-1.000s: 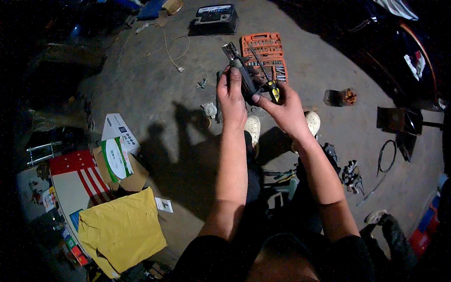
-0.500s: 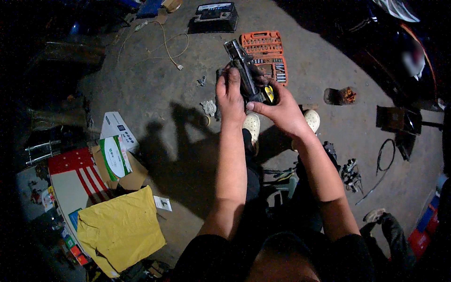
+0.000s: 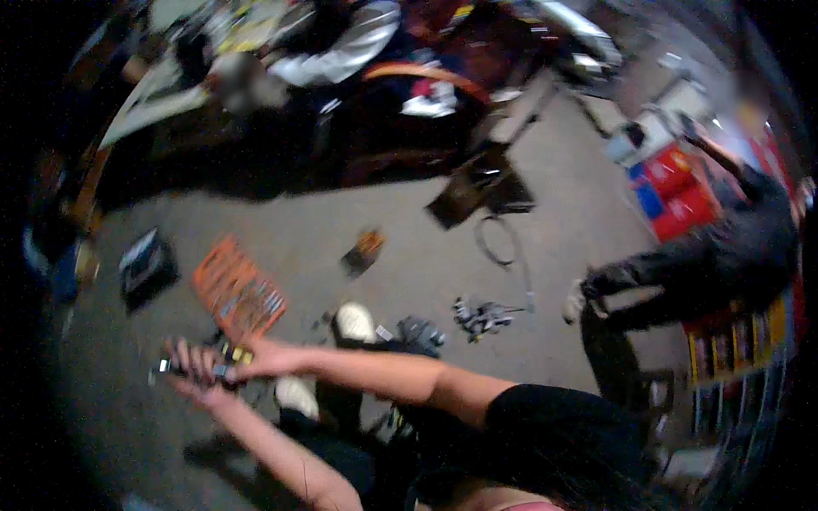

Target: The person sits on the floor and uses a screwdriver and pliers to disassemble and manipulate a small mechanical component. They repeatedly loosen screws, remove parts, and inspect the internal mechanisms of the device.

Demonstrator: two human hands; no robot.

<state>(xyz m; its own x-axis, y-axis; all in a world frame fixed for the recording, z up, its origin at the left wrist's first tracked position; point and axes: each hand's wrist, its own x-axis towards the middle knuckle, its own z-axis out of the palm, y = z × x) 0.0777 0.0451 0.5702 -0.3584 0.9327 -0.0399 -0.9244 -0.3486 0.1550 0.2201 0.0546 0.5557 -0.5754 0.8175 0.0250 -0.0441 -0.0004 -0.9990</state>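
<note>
My left hand (image 3: 196, 373) is closed around a dark, long, narrow part (image 3: 165, 365) with a shiny end, most of it hidden by the fingers. My right hand (image 3: 260, 358) meets it at the near end, its fingers closed. A yellow-and-black piece (image 3: 233, 352) shows at the right fingers, its kind blurred. Just beyond the hands, an orange socket set case (image 3: 240, 289) lies open on the floor with rows of sockets and tools.
A black car battery (image 3: 146, 268) stands at the left. A small block with an orange top (image 3: 362, 251), a dark metal piece (image 3: 481, 183), a cable loop (image 3: 497, 241) and clustered metal parts (image 3: 481, 318) lie ahead. At the right, another person (image 3: 724, 247) is beside red boxes (image 3: 682, 204).
My view has swung to the right, so the hands and socket case now appear at the left. The other person and red boxes have come into view. Both hands still hold the part.
</note>
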